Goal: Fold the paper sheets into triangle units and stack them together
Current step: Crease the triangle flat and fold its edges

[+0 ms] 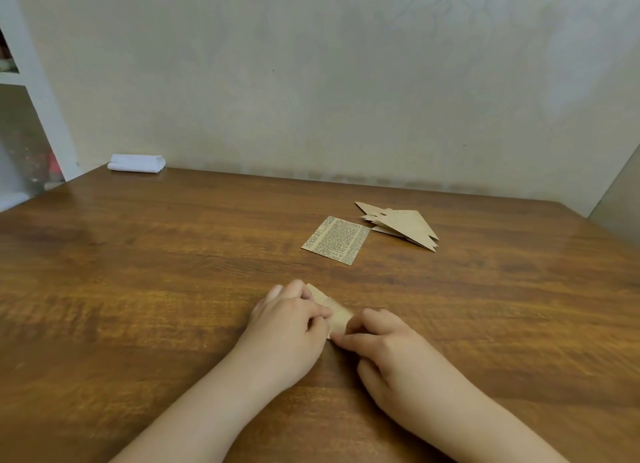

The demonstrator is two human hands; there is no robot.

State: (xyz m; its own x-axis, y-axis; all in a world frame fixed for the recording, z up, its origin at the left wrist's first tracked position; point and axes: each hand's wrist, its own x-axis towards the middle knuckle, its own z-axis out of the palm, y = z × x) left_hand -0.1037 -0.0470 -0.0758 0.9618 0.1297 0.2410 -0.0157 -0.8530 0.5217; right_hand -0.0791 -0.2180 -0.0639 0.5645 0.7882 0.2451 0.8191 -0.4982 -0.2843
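Note:
A small tan paper piece [335, 314], partly folded, lies on the wooden table [173, 272] between my two hands. My left hand [292, 319] covers its left side, fingers curled and pinching the paper. My right hand [382, 341] pinches its right lower edge with thumb and forefinger. Much of the paper is hidden under the fingers. Farther back lies a flat printed paper sheet [336, 240]. To its right sits a pile of folded tan triangle units [403, 224], overlapping one another.
A folded white cloth [136, 163] rests at the table's far left corner against the wall. A white shelf unit [31, 92] stands at the left. The table's right edge runs past the triangle pile.

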